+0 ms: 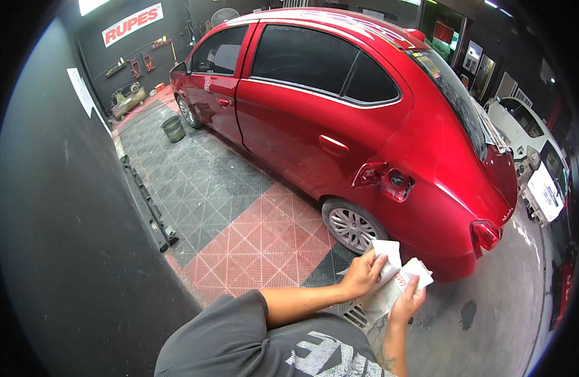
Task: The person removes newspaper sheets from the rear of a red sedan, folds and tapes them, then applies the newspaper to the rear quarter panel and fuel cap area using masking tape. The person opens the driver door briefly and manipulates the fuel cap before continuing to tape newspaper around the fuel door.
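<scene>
Both my hands are up in front of my chest, by the rear of a red car (295,119). My left hand (361,274) is closed, thumb on top, on a white folded piece of paper (387,254). In my right hand (406,301) a second white folded piece (416,270) is pinched near its edge. Between the hands hangs a thin printed sheet (385,298) with reddish marks. Whether it is one sheet with the folded pieces, I cannot tell. Beyond the hands is the car's rear wheel (354,225); the fuel flap (368,174) above it stands open.
A dark wall (76,220) runs along the left, with a long black strip-like part (145,201) on the floor at its foot. A dark bucket (173,129) stands beside the car. Further back are a compressor (129,102) and, at right, a white car (522,119).
</scene>
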Tool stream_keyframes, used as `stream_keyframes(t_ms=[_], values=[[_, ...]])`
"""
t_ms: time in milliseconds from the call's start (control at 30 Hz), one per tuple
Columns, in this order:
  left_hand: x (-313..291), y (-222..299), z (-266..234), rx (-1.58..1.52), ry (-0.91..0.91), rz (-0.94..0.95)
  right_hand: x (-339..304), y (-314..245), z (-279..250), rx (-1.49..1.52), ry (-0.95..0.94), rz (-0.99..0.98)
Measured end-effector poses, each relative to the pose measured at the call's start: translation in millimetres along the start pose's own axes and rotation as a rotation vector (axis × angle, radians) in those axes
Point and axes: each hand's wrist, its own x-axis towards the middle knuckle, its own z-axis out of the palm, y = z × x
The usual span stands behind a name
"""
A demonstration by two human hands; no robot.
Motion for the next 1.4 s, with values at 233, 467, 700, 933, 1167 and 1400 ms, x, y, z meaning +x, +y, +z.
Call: stream_keyframes(t_ms=[233, 467, 700, 933, 1167, 1400], values=[[2.7, 14.4, 4.7, -0.083, 0.003, -0.078, 7.2, -18.8, -13.1, 0.028, 0.037, 0.045], [-37.9, 5.1, 39.8, -0.279, -0.159, -0.141, 1.3, -42.4, -35.8, 0.335, 0.021, 0.061], [-37.8, 4.3, 81.0, -0.129, -0.092, 0.04, -30.4, -38.4, -80.2, 0.0, 0.05, 0.042], [-32.5, 1.1, 116.5, 0.06, -0.022, 0.204, -35.9, -57.9, -97.8, -0.197, 0.205, -0.181], [9.2, -12.6, 139.0, -0.084, 0.063, 0.172, -3.6, -54.2, -121.0, -0.22, 0.423, -0.238], [124.9, -47.0, 152.3, -0.139, 0.128, 0.164, 77.2, -40.4, -168.4, -0.165, 0.592, -0.257]])
